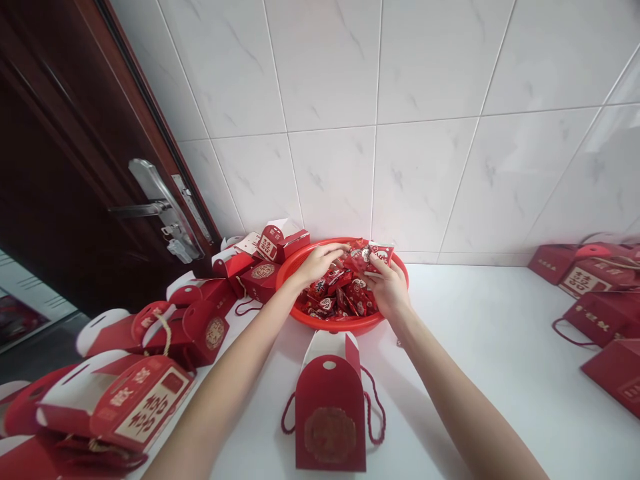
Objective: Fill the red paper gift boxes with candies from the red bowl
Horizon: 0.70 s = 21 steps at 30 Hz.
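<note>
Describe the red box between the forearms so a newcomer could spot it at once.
On the white surface, find the red basin of small wrapped packets. Just in front of it stands an open red box with a rope loop on each side; unlike the boxes crowded to left and right, it stands alone.

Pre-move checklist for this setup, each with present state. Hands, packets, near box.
1. Right hand has a packet: ok
2. Left hand has a firm grip on a packet: cannot tell, fingertips unclear
3. Red basin still stocked with wrapped packets: ok
4. Near box upright, top flaps raised: ok
5. Near box filled: cannot tell, front panel hides the inside
6. Cord handles hanging at its sides, off the top: ok
</note>
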Each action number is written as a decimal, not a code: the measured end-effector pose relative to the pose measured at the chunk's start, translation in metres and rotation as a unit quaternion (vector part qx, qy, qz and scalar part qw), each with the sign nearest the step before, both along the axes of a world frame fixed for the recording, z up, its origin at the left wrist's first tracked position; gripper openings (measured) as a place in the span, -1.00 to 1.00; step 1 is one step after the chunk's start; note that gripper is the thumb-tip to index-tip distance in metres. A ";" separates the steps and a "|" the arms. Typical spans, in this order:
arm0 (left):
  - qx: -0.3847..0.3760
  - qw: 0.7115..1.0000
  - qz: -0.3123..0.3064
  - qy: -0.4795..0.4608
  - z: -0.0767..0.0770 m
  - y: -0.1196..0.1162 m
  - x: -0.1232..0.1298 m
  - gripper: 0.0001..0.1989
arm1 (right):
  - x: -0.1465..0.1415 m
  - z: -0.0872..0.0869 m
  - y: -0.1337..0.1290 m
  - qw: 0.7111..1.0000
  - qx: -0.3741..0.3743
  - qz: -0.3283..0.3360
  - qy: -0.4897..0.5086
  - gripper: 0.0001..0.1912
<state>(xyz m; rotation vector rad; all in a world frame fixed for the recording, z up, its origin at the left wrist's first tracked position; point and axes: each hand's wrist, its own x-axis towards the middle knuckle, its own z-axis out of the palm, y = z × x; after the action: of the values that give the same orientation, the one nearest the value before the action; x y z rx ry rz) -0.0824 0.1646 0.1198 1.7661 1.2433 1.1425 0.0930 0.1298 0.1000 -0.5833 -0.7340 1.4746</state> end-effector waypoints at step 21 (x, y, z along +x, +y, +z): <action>-0.148 0.857 -0.050 0.491 -0.011 0.047 0.018 -0.79 | -0.004 -0.007 0.010 0.983 -0.064 -0.150 0.086 -0.92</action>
<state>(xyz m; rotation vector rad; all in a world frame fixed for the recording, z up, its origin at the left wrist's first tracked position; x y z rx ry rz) -0.0646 0.2115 0.1088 2.1774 1.7205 -0.1270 0.0892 0.1394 0.0928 -0.6264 -0.3984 1.2767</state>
